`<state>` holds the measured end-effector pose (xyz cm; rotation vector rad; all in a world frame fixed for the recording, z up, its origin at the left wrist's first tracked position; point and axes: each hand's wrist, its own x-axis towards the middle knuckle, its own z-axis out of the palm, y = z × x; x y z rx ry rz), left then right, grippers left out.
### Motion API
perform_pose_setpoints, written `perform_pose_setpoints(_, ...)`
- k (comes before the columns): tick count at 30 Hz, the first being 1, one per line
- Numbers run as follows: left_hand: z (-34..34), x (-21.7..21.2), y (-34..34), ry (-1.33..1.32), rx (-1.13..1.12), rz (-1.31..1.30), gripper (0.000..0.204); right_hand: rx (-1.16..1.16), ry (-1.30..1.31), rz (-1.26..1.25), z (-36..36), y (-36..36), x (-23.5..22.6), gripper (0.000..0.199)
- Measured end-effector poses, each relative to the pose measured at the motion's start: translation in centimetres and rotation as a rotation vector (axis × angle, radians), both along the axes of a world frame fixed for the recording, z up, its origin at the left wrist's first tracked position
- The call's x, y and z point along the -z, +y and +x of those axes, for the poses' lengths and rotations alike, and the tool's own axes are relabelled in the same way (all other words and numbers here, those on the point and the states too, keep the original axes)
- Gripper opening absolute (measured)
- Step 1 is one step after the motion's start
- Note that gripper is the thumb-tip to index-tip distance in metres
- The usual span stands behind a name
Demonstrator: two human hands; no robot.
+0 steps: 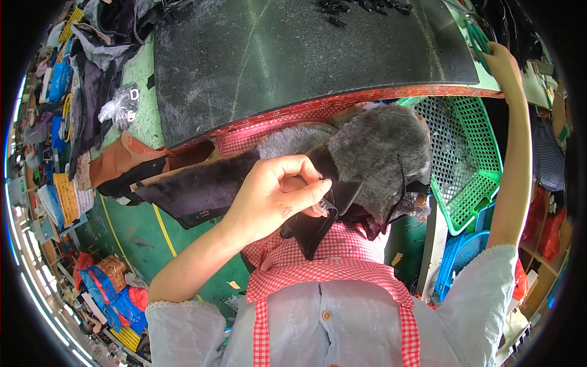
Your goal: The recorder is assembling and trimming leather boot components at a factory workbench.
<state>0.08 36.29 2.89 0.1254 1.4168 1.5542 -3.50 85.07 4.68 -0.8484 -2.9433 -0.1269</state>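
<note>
Workbench first: it's a wide dark mat, scuffed and scratched, sitting on a green top with a reddish edge that curves across the far part of the view. A few small black clips sit at the far edge of it. Room around me is a busy workshop, with piles of dark material and blue and yellow bundles stacked down the left side, a green floor with a yellow line below the bench, and a clear plastic bag on the green strip left of the mat. On the right there's a green plastic basket tipped just under the bench edge, with a blue one near it.

In my lap, over a red-and-white checked apron, is a heap of grey fur pieces with black backing, and more dark strips trail off to the left.

My left hand is curled near the middle of the view, forearm coming up from the lower left. Thumb and forefinger are closed on the corner of a black piece, right beside the fur heap and above the apron.

My right hand is stretched way out to the far right, arm nearly straight, wrapped around green scissors at the bench's right end.
</note>
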Motion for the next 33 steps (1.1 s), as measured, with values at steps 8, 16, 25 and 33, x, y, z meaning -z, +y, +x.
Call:
perform_pose_setpoints(8, 1.1, 0.0, 0.5, -0.088, -0.22, 0.085, 0.011, -0.265, 0.211, -1.866, 14.7, -20.7, -3.2, 0.046)
perform_pose_setpoints(16, 1.8, -0.2, 0.8, 0.013, -0.341, 0.022, 0.013, -0.127, -0.292, -2.318, 20.2, -28.4, 0.7, 0.05)
perform_pose_setpoints(25, 1.9, -0.1, 0.7, -0.022, -0.375, 0.051, 0.012, -0.129, -0.234, -2.427, 21.7, -29.2, 2.4, 0.057)
perform_pose_setpoints(33, 1.8, -0.2, 0.7, -0.003, -0.369, 0.044, 0.011, -0.065, -0.301, -2.545, 22.1, -29.4, 3.0, 0.061)
